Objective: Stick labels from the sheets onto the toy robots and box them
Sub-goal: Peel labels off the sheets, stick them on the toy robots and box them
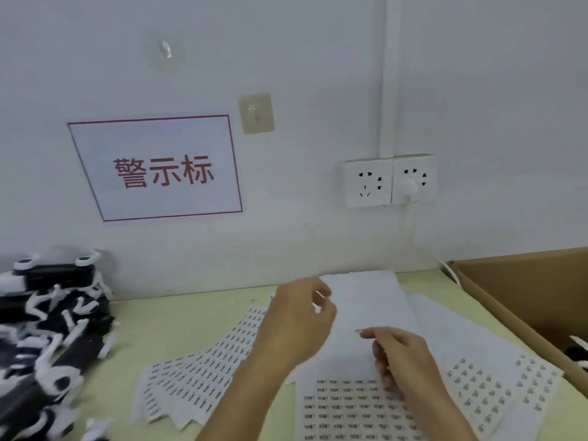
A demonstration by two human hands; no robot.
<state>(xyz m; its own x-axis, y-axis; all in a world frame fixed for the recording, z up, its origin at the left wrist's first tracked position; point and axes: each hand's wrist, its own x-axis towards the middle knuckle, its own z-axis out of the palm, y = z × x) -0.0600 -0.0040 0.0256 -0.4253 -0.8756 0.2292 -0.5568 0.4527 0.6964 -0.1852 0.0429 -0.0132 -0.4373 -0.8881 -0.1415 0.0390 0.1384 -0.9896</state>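
Left hand (pixel 297 323) raised above the table (pixel 178 329), fingers curled toward the thumb at the far corner of a label sheet (pixel 356 405); motion blur hides whether anything is pinched. Right hand (pixel 404 361) lying over the same middle sheet, index finger extended and pointing left, the other fingers loosely bent against the paper; no grasp is evident. Fanned label sheets (pixel 197 374) lie to the left of this sheet, and a further sheet (pixel 496 389) to its right, beside the cardboard box (pixel 521 281) at the table's right edge. Black-and-white toy robots (pixel 47 332) piled at the left edge. Wall behind: red-framed sign (pixel 159 170), adhesive hook (pixel 256 113), double socket (pixel 389 181) with one plug inserted
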